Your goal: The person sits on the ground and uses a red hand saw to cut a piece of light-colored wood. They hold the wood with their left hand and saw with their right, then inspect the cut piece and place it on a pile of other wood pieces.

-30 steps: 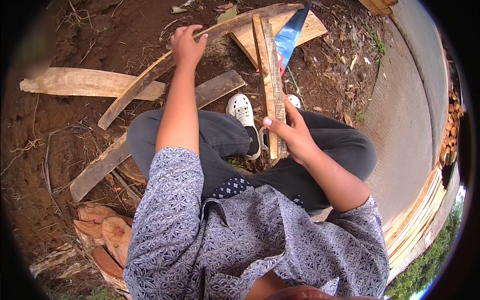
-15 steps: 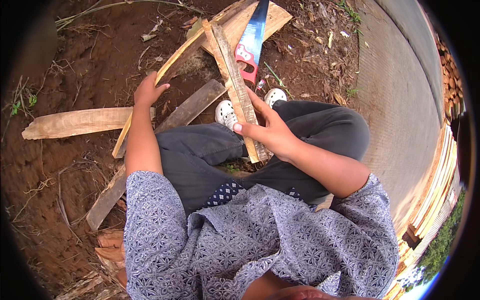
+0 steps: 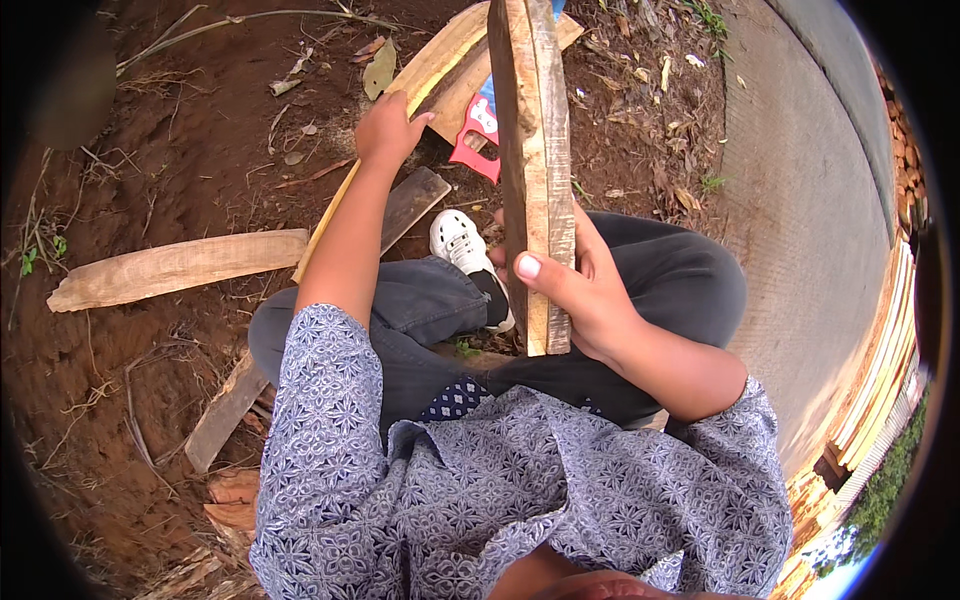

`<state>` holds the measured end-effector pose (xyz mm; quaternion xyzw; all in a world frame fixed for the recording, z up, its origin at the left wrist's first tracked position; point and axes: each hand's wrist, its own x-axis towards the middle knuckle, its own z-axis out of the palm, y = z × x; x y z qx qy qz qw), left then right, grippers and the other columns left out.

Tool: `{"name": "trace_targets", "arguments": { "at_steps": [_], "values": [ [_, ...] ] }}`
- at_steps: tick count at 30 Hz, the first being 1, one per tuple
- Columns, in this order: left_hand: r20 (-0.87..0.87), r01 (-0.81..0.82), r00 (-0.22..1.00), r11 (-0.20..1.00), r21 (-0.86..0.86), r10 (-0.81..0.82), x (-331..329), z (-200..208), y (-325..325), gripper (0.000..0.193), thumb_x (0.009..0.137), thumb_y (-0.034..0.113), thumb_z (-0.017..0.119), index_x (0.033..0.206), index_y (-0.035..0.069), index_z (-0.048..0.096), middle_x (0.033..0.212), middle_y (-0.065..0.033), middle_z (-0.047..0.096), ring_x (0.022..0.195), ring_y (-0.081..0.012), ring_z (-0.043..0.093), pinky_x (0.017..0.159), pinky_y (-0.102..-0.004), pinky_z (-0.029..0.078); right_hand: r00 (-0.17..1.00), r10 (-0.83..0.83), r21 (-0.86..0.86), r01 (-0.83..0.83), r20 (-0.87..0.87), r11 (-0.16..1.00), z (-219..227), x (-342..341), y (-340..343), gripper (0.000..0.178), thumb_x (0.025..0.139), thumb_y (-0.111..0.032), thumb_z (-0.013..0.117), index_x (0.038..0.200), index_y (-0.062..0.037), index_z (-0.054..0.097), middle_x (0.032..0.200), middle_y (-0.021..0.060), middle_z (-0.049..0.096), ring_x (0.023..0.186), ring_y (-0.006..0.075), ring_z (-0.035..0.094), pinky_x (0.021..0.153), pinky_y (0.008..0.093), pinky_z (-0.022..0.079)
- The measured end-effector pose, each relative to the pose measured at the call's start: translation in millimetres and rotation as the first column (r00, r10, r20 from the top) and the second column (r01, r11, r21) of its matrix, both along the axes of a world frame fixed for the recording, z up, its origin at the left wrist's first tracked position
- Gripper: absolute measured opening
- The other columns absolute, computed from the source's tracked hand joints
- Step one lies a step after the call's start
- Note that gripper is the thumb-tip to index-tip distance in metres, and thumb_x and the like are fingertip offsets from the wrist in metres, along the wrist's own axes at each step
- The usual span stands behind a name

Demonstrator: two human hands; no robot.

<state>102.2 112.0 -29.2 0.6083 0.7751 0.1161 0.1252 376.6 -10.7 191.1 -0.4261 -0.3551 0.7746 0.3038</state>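
My right hand (image 3: 590, 285) is closed round two short wooden boards (image 3: 535, 190) held together, edges up, with a dark seam between them. They stand out in front of me, thumb on the near side. My left hand (image 3: 390, 132) grips the edge of a long, curved wooden plank (image 3: 440, 62), thumb on one side; its other fingers are partly hidden. A handsaw with a red handle (image 3: 475, 140) lies between the plank and the boards, its blade mostly hidden behind the boards.
On the soil at left lies a pale wooden slab (image 3: 180, 268). A grey board (image 3: 225, 415) runs under my left leg. My white shoe (image 3: 458, 240) is close to the boards. Concrete paving (image 3: 790, 200) stretches along the right, with stacked timber (image 3: 880, 350) beyond.
My right hand has raised the two boards toward me and to the right, turning them more upright. My left hand has moved forward and right, with the long plank shifting too.
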Motion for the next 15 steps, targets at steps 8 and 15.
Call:
{"name": "trace_targets", "arguments": {
  "at_steps": [8,15],
  "values": [
    [-0.037,0.050,0.998,0.998,-0.032,-0.051,46.5,-27.8,50.3,0.066,0.086,0.068,0.069,0.106,0.005,0.068,0.108,-0.0124,0.070,0.099,-0.0345,0.070,0.079,-0.0469,0.058,0.974,-0.227,-0.035,0.227,0.019,0.973,20.0,13.8,26.3,0.079,0.092,-0.041,0.070,0.150,0.0027,0.037,0.144,0.0176,0.053,0.123,0.0291,0.062,0.103,0.0452,0.054],
    [-0.135,0.184,0.978,0.961,0.207,-0.158,71.2,-55.4,60.6,0.072,0.080,0.076,0.066,0.100,0.007,0.068,0.098,-0.0101,0.068,0.089,-0.0294,0.070,0.071,-0.0441,0.058,0.976,-0.216,-0.112,0.218,0.028,0.970,14.9,15.4,27.4,0.079,0.093,-0.039,0.070,0.151,0.0025,0.036,0.145,0.0170,0.052,0.123,0.0287,0.061,0.103,0.0448,0.053]
  ]
}}
